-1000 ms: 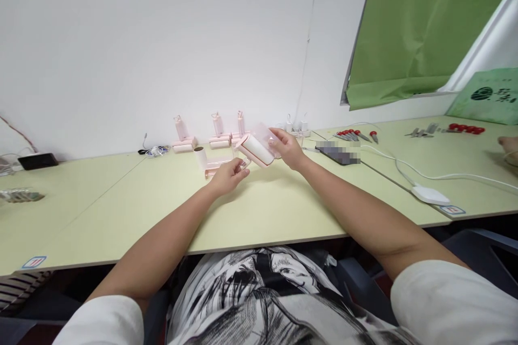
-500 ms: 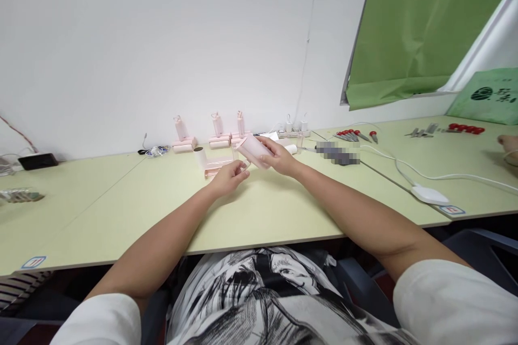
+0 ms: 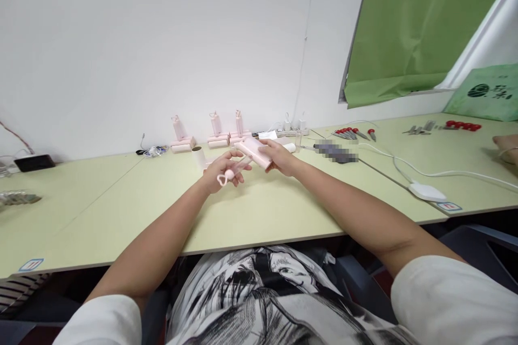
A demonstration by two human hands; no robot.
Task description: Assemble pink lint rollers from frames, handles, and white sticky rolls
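Observation:
My right hand (image 3: 279,157) is closed round a pale pink case (image 3: 256,152), tilted above the table. My left hand (image 3: 222,170) has its fingers round a clear pink tube (image 3: 242,164) that ends in a round knob with a small loop (image 3: 225,176). The tube's far end meets the lower left part of the case; whether they are joined I cannot tell. Just behind my left hand stands a white roll (image 3: 198,157). Along the wall stand pink holders (image 3: 183,144) with upright clear tubes.
On the pale green table (image 3: 133,215) lie a coiled cable (image 3: 152,152), a black box (image 3: 34,163), a pixelated dark object (image 3: 335,152), red-handled tools (image 3: 348,133) and a white device (image 3: 427,192) with a cable. Another person's hand (image 3: 506,145) shows at the right edge.
The clear tube with its looped knob has come into view in my left hand, whose fingers have spread round it. The pink case in my right hand has turned slightly.

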